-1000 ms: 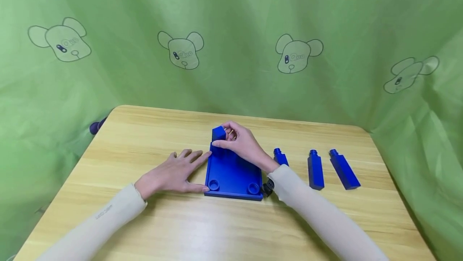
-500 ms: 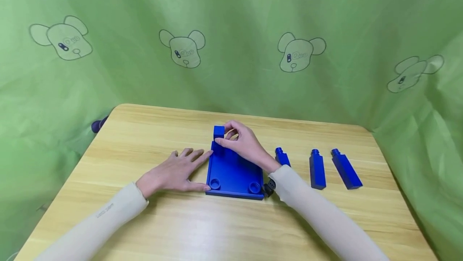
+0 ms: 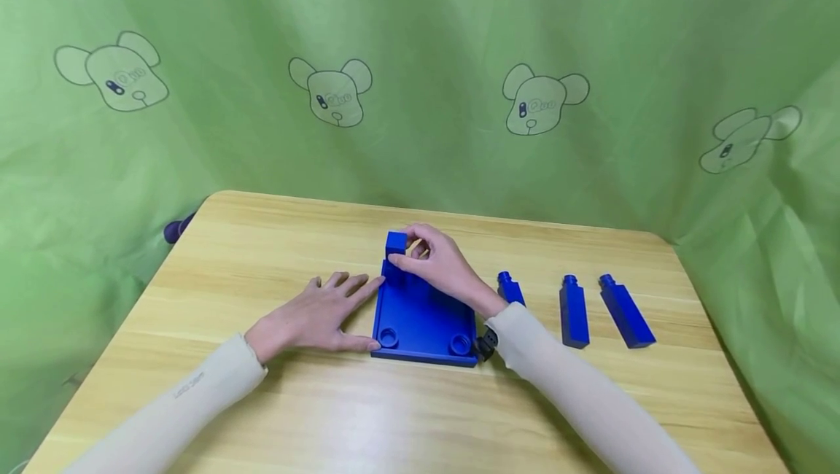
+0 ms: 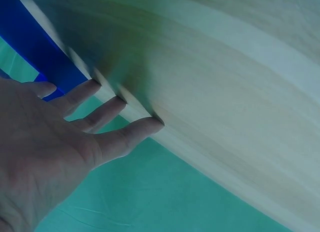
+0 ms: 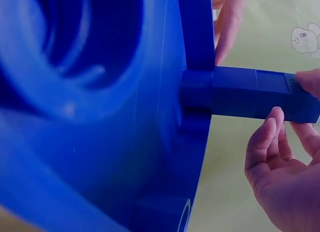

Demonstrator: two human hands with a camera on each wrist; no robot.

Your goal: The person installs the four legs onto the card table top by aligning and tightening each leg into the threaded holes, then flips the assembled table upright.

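Note:
A blue tray-like panel with a raised rim and threaded round sockets lies on the table. At its far left corner a square blue leg stands upright; in the right wrist view the leg meets the corner socket. My right hand pinches the leg near its top between thumb and fingers. My left hand is spread flat, with thumb and a fingertip touching the panel's left edge. In the left wrist view the left hand has its fingers extended. The far right socket is hidden by the right hand in the head view.
Several loose blue legs lie to the right: one leg partly behind the right forearm, a middle leg and an outer leg. Their threaded necks point to the far side. A green curtain hangs behind the wooden table.
The leg's top face has turned from angled to nearly square with the panel, with the right hand's fingers shifting slightly on it. My left hand has stayed at the panel's edge.

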